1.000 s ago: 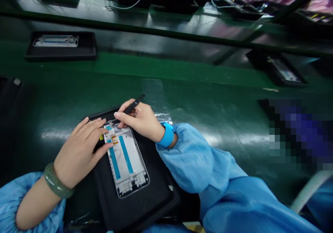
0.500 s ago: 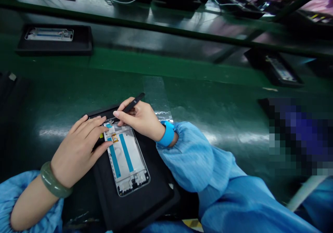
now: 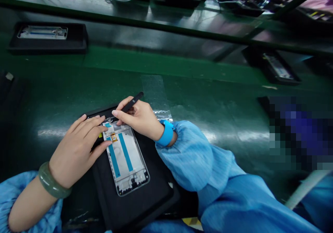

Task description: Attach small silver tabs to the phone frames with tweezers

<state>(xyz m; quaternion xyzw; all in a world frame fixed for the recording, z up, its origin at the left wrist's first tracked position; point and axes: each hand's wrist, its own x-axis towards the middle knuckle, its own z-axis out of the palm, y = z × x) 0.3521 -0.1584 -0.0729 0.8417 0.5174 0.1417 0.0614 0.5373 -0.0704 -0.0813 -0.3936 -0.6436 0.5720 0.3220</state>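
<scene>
A bare phone frame (image 3: 133, 153), silver with two blue strips and a small orange flex cable (image 3: 113, 137), lies tilted on a black padded tray (image 3: 145, 201). My right hand (image 3: 136, 117) pinches black tweezers (image 3: 132, 101) like a pen, their tips low over the frame's top end, partly hidden by the fingers. My left hand (image 3: 80, 143) rests along the frame's upper left edge with fingers stretched out. Its thumb and index finger touch the frame and stand apart from each other.
Black trays with phone frames sit at the back left (image 3: 43, 32) and back right (image 3: 278, 66). Clear tape (image 3: 153, 91) lies on the green bench (image 3: 208, 97) beyond my right hand. A pixelated area covers the right side. Across a rail (image 3: 156, 26), a co-worker's pink sleeve shows among cables.
The view has shifted slightly, so the background trays appear a little left and higher. Both hands, the tweezers and the phone frame keep nearly the same positions relative to each other.
</scene>
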